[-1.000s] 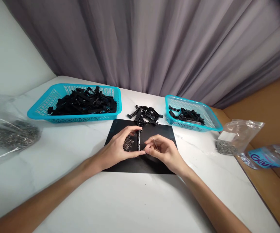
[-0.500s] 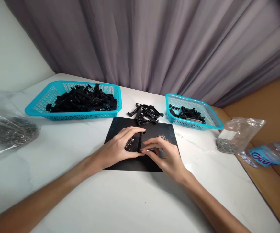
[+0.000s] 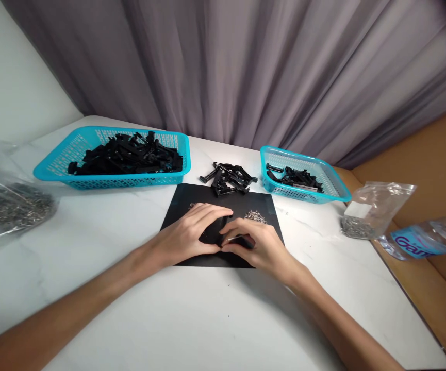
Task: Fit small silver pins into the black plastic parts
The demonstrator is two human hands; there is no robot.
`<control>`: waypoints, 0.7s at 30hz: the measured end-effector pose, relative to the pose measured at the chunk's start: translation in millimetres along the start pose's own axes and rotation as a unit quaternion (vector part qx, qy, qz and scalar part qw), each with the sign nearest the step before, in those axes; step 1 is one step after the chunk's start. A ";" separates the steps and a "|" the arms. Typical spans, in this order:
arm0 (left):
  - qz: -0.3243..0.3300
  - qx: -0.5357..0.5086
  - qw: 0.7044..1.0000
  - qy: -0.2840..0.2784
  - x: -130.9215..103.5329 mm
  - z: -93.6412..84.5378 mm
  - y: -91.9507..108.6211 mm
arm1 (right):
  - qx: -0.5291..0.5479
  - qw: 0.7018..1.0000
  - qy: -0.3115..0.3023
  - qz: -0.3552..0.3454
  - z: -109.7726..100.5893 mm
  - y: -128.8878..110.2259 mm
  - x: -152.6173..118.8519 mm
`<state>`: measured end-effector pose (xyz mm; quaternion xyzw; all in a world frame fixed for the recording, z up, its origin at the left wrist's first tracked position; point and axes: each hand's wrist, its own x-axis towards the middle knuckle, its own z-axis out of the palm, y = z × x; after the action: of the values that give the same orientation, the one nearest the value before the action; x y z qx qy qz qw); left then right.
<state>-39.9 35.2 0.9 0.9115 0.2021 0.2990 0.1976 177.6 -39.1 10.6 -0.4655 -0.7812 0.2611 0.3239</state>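
Note:
My left hand (image 3: pixel 186 229) is closed, thumb and fingers spanning a narrow black plastic part (image 3: pixel 229 217) above a black mat (image 3: pixel 192 261). Much of that part is hidden behind my right fingers. My right hand (image 3: pixel 259 245) is pinched at the part's near end, with a thin silvery tool (image 3: pixel 238 237) held in it; its exact kind I cannot make out. A pile of tiny metal pieces (image 3: pixel 255 216) lies on the mat beyond my right hand. More tiny metal pieces (image 3: pixel 192 205) show just past my left knuckles, partly covered.
Behind the mat lies a heap of black plastic parts (image 3: pixel 230 179). Blue baskets stand at the left (image 3: pixel 110 181) and right (image 3: pixel 334 195), both holding black parts. A clear bag of metal pieces (image 3: pixel 14 206) is far left; another bag (image 3: pixel 358 224) and a plastic bottle (image 3: pixel 419 239) are right.
My right fingers have moved up and left over the black part, covering more of it. My left hand keeps its hold. The whole view has shifted slightly.

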 end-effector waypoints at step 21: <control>0.003 0.013 0.999 0.048 -4.2 3.3 0.2 | 0.282 0.949 -0.016 0.137 2.1 6.0 6.1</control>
<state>-40.8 32.2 -3.5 0.8992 0.2125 0.3399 0.1752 177.2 -31.3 6.5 -0.4532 -0.6096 0.5201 0.3906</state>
